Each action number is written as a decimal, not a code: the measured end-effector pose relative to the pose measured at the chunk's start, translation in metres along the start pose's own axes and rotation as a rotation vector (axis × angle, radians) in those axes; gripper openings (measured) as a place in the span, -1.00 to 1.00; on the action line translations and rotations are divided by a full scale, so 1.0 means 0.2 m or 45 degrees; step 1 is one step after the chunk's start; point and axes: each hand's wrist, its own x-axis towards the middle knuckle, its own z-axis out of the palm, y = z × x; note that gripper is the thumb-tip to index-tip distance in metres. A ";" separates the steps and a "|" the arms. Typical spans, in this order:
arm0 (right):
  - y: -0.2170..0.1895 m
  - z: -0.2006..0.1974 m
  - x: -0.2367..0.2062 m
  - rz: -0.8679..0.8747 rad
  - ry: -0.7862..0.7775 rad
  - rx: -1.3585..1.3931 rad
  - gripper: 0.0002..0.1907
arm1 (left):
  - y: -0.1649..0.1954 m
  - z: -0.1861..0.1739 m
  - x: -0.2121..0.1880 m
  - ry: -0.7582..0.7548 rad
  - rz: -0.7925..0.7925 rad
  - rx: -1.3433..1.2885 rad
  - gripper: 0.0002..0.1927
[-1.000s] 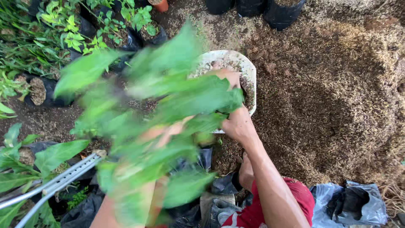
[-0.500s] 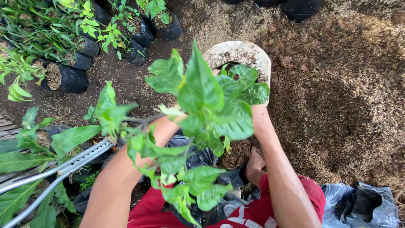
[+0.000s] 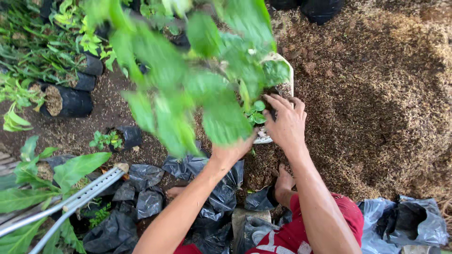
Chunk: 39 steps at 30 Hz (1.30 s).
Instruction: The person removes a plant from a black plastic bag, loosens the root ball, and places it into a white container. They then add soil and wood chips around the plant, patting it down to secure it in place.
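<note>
A leafy green plant (image 3: 188, 80), blurred by motion, stands over a white tub (image 3: 288, 70) of soil. My left hand (image 3: 230, 150) is under its leaves, apparently gripping the stem; the fingers are hidden by foliage. My right hand (image 3: 285, 122) lies with fingers spread on the soil at the plant's base, beside small green leaves (image 3: 255, 113). Both forearms reach in from the bottom of the view.
A large heap of brown husk mix (image 3: 376, 94) fills the right. Black grow bags with seedlings (image 3: 66, 101) line the left. Empty black plastic bags (image 3: 141, 188) lie near my knees. A metal crutch (image 3: 70, 202) lies lower left; more bags (image 3: 405, 221) lie lower right.
The plant has moved away from me over the white tub and looms larger and blurred. My right hand has come down onto the soil at its base.
</note>
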 end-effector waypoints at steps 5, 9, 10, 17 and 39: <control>-0.01 -0.04 -0.01 0.160 -0.130 0.042 -0.61 | 0.12 0.11 0.00 0.178 0.119 0.041 -0.65; 0.03 -0.09 0.03 0.287 -0.119 0.331 -0.73 | 0.26 0.19 0.05 0.114 0.027 -0.227 -0.62; 0.05 -0.11 0.04 0.329 -0.093 0.463 -0.77 | 0.29 0.19 0.06 0.090 0.021 -0.306 -0.65; 0.26 -0.22 0.07 0.110 0.618 -0.055 -0.51 | 0.55 0.15 0.05 0.345 0.415 -0.498 -0.60; 0.09 -0.13 0.05 0.773 -0.402 0.428 -0.44 | 0.21 0.16 0.26 0.134 0.296 0.123 -0.73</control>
